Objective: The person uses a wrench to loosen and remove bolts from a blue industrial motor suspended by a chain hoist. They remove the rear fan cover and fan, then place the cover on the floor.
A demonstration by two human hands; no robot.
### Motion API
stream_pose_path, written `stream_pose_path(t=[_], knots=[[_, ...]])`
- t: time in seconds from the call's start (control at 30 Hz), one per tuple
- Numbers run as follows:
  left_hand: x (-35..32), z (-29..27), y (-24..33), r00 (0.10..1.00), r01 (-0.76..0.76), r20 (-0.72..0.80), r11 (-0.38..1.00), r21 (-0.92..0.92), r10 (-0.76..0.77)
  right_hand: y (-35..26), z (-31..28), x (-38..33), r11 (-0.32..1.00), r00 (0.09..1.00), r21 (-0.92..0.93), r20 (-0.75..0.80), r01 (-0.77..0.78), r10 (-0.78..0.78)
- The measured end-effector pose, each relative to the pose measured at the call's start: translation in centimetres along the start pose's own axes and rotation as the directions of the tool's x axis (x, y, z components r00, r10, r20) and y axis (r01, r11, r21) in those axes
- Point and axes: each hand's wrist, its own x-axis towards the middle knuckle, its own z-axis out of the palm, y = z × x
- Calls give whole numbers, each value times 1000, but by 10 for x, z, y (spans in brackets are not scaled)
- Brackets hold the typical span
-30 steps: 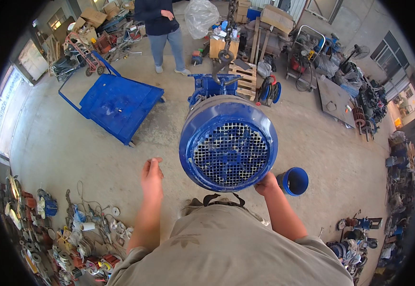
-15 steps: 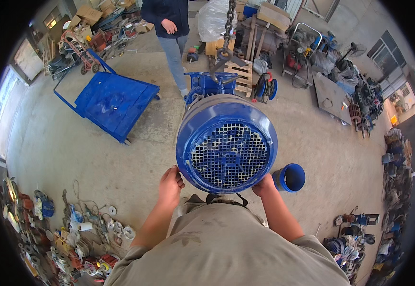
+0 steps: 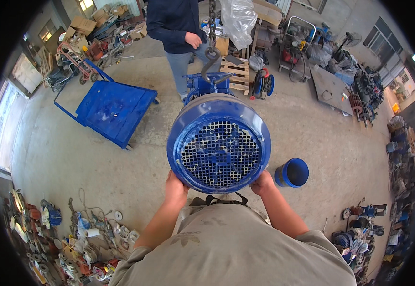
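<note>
In front of me a large blue electric motor [image 3: 245, 108] hangs from a steel hook [image 3: 211, 61] on a chain [image 3: 212, 19]. Its round fan cover with a square-mesh grille [image 3: 221, 155] faces me. My left hand [image 3: 175, 188] grips the cover's lower left rim, its fingertips hidden behind the edge. On the lower right rim, my right hand [image 3: 262, 183] is closed against the cover, its fingers partly hidden. Beyond the motor stands another person in a dark jacket [image 3: 174, 24], one hand [image 3: 193, 39] held near the chain.
A blue platform trolley [image 3: 114, 107] stands at the left, and a blue bucket [image 3: 296, 172] sits on the floor to the right. A wooden pallet [image 3: 238, 74] and a cable reel [image 3: 263, 86] lie beyond the motor. Parts are heaped at lower left [image 3: 83, 238] and lower right [image 3: 355, 238].
The motor has shifted slightly left in view. My left hand has moved in from the side of the rim to underneath it. The other person has come closer to the motor and chain.
</note>
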Motion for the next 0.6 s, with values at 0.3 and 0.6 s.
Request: stream_pose_path(t=[0.3, 0.6], knots=[[10, -5, 1, 999, 15, 40, 986, 167, -22, 11, 16, -17, 958, 954, -60, -91, 281, -286], [5, 3, 4, 998, 21, 58, 983, 183, -33, 18, 12, -8, 980, 976, 73, -128, 188, -177]])
